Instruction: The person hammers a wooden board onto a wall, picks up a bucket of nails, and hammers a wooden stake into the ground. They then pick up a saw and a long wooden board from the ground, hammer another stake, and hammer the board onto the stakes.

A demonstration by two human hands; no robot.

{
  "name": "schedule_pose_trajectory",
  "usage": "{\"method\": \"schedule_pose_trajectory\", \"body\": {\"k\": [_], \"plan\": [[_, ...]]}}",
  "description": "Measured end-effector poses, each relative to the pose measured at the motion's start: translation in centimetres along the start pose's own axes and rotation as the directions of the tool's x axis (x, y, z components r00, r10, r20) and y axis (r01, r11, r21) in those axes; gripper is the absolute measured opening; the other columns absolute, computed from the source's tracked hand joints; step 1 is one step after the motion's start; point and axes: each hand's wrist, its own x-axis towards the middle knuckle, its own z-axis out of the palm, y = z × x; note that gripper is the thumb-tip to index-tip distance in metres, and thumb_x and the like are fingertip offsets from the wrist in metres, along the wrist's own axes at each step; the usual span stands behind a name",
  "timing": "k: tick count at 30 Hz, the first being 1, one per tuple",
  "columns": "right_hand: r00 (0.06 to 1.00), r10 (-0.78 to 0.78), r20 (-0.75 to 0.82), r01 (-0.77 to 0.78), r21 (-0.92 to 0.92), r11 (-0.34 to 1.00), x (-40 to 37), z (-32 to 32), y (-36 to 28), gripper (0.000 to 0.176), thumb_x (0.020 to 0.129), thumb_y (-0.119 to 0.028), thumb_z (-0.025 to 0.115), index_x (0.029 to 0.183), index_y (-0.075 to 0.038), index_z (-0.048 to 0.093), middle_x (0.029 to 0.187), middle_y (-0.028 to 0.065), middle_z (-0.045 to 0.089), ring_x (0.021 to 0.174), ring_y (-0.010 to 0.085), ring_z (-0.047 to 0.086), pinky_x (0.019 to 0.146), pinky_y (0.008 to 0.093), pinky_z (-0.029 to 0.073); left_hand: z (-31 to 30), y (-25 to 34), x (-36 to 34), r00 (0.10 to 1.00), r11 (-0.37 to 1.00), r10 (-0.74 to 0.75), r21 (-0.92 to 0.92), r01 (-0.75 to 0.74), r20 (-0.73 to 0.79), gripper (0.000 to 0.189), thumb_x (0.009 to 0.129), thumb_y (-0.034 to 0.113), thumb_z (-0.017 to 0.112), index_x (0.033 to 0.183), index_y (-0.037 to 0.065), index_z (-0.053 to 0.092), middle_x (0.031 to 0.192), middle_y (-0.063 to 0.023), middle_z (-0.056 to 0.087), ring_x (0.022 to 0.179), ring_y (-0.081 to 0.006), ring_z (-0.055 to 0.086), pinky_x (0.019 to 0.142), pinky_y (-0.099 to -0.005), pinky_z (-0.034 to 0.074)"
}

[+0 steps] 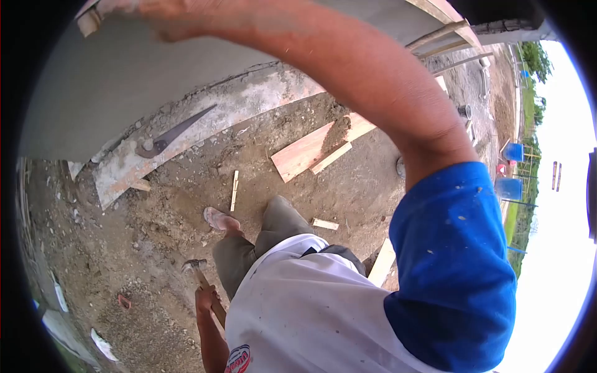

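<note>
Down at the lower left, my left hand (205, 298) is wrapped around the wooden handle of a claw hammer (194, 265), its metal head pointing up towards my foot. My right arm stretches across the top of the view, in front of the grey wall. At the upper-left edge, my right hand (127, 6) is beside a short piece of wood (89, 23) and appears to touch it. The frame edge cuts off its fingers. A handsaw (177, 133) lies on the rough concrete ledge (249, 107) below the smooth grey wall (106, 93).
Dirt ground lies around my feet. A wide plank (301, 152) with soil on it lies ahead, beside a shorter board (331, 158). Small wood strips (234, 191) are scattered nearby. Wooden poles (438, 36) lean at the upper right. Blue containers (509, 188) stand farther off.
</note>
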Motion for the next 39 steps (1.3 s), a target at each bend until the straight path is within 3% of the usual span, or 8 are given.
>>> {"method": "schedule_pose_trajectory", "body": {"k": [4, 8, 11, 14, 23, 30, 33, 39], "plan": [[0.792, 0.094, 0.603, -0.398, 0.394, 0.828, -13.8, -10.2, -9.8, 0.043, 0.087, -0.023, 0.056, 0.128, -0.013, 0.051, 0.108, 0.0110, 0.065, 0.103, 0.0285, 0.062, 0.098, 0.0534, 0.037, 5.7, 0.9, -5.3, 1.000, 0.851, 0.014, 0.525, -0.022, 0.019, 0.014, 0.083, 0.009, 0.060, 0.077, 0.000, 0.051, 0.060, -0.0073, 0.050, 0.047, -0.0200, 0.051, 0.042, -0.0353, 0.045], [0.047, 0.044, 0.998, -0.808, 0.012, 0.589, -38.6, -19.0, -17.1, 0.037, 0.082, -0.015, 0.059, 0.118, -0.008, 0.057, 0.103, 0.0134, 0.067, 0.096, 0.0310, 0.066, 0.087, 0.0470, 0.049, 12.6, 1.1, -7.0, 0.991, 0.646, 0.058, 0.753, -0.127, 0.117, 0.013, 0.084, 0.009, 0.058, 0.077, 0.000, 0.051, 0.059, -0.0078, 0.050, 0.046, -0.0208, 0.051, 0.042, -0.0357, 0.045], [-0.598, 0.072, 0.798, -0.760, -0.594, 0.266, -56.9, -33.2, -20.3, 0.035, 0.075, -0.009, 0.065, 0.110, -0.010, 0.066, 0.104, 0.0125, 0.070, 0.101, 0.0305, 0.066, 0.079, 0.0449, 0.054, 16.0, 2.6, -8.2, 0.982, 0.474, 0.061, 0.861, -0.184, 0.176, 0.013, 0.085, 0.009, 0.056, 0.076, 0.000, 0.051, 0.058, -0.0081, 0.050, 0.046, -0.0213, 0.051, 0.042, -0.0360, 0.045], [-0.955, 0.181, 0.236, -0.291, -0.867, -0.405, -66.4, -51.2, -24.6, 0.031, 0.081, -0.014, 0.060, 0.111, -0.008, 0.066, 0.113, 0.0163, 0.066, 0.107, 0.0321, 0.064, 0.086, 0.0418, 0.053, 18.4, 5.3, -8.9, 0.980, 0.309, 0.062, 0.930, -0.201, 0.191, 0.013, 0.085, 0.008, 0.055, 0.076, 0.000, 0.051, 0.058, -0.0084, 0.050, 0.045, -0.0219, 0.051, 0.042, -0.0363, 0.045], [-0.980, 0.013, -0.199, 0.087, -0.484, -0.871, -59.0, -70.9, -59.8, 0.047, 0.079, -0.026, 0.061, 0.119, -0.001, 0.062, 0.110, 0.0249, 0.064, 0.102, 0.0374, 0.063, 0.089, 0.0419, 0.051, 25.1, 11.1, -7.7, 0.979, -0.133, 0.022, 0.971, -0.198, 0.202, 0.014, 0.087, 0.007, 0.051, 0.075, 0.000, 0.052, 0.056, -0.0094, 0.050, 0.044, -0.0236, 0.052, 0.041, -0.0372, 0.044], [-0.758, -0.503, 0.416, 0.253, -0.523, -0.814, -46.6, -67.9, -78.9, 0.054, 0.079, -0.034, 0.065, 0.125, -0.007, 0.059, 0.114, 0.0229, 0.063, 0.103, 0.0399, 0.062, 0.090, 0.0442, 0.049, 31.6, 6.6, -10.0, 0.967, -0.472, -0.024, 0.850, -0.233, 0.252, 0.013, 0.086, 0.007, 0.052, 0.076, -0.001, 0.054, 0.056, -0.0098, 0.052, 0.045, -0.0231, 0.053, 0.041, -0.0367, 0.045], [-0.951, -0.264, 0.164, 0.160, -0.471, -0.868, -49.5, -67.0, -84.4, 0.056, 0.080, -0.035, 0.064, 0.127, -0.006, 0.057, 0.113, 0.0238, 0.063, 0.100, 0.0405, 0.062, 0.089, 0.0451, 0.049, 33.5, 3.3, -11.8, 0.955, -0.629, -0.059, 0.732, -0.261, 0.291, 0.012, 0.084, 0.008, 0.055, 0.077, -0.002, 0.055, 0.058, -0.0097, 0.054, 0.046, -0.0218, 0.054, 0.043, -0.0359, 0.045], [-0.985, -0.173, 0.024, 0.168, -0.149, -0.975, -54.8, -76.8, -84.0, 0.053, 0.080, -0.030, 0.065, 0.126, -0.005, 0.057, 0.108, 0.0228, 0.066, 0.099, 0.0389, 0.063, 0.088, 0.0437, 0.050, 39.5, -8.2, -15.2, 0.930, -0.820, -0.116, 0.494, -0.287, 0.348, 0.013, 0.080, 0.009, 0.061, 0.079, -0.004, 0.058, 0.061, -0.0096, 0.057, 0.049, -0.0193, 0.056, 0.045, -0.0341, 0.046]]}}
